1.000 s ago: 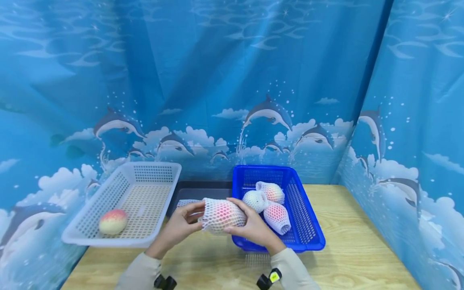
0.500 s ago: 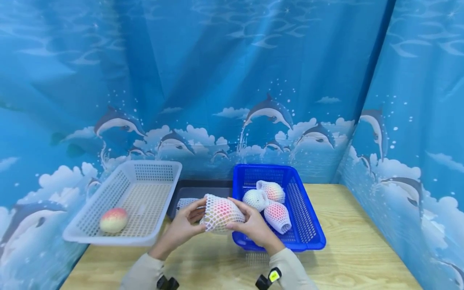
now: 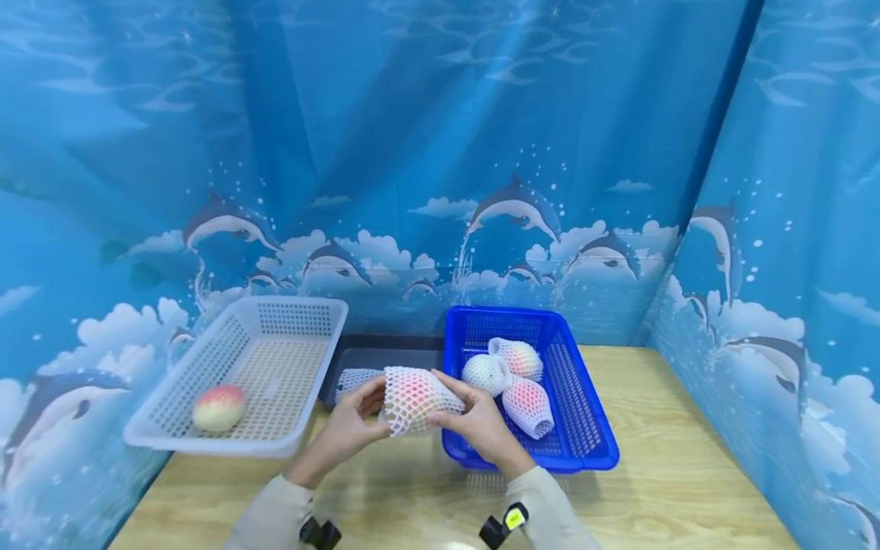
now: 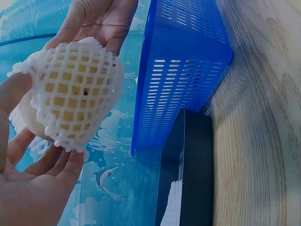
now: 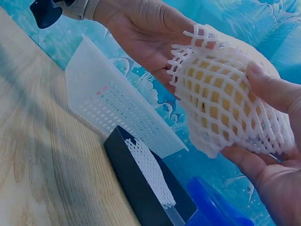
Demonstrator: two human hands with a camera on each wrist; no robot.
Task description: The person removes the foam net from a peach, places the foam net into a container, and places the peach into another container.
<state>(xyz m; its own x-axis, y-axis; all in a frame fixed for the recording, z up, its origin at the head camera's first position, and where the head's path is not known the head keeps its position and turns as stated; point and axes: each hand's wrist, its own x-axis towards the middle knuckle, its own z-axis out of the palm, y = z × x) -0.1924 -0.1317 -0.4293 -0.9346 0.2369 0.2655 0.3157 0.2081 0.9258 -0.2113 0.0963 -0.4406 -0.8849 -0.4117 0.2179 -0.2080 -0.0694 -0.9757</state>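
Both hands hold a peach in a white foam fruit net (image 3: 421, 399) above the table, in front of the dark tray. My left hand (image 3: 346, 429) pinches the net's loose open edge between thumb and fingers. On the other side my right hand (image 3: 479, 425) grips the netted peach, thumb in front. The left wrist view shows bare peach skin (image 4: 33, 120) at the net's open end, next to the left fingers. In the right wrist view the net (image 5: 216, 101) stretches over the yellowish side of the fruit.
A white basket (image 3: 323, 359) on the left holds one bare peach (image 3: 218, 408). The blue basket (image 3: 584, 405) on the right holds several netted fruits (image 3: 526, 405). Between them a dark grey tray (image 3: 406, 350) holds flat foam net (image 3: 354, 380). A dolphin-print curtain hangs behind the table (image 3: 660, 458).
The net's left edge has flared and spread downward over the peach between my hands. Both hands keep nearly the same place; the head view has shifted slightly.
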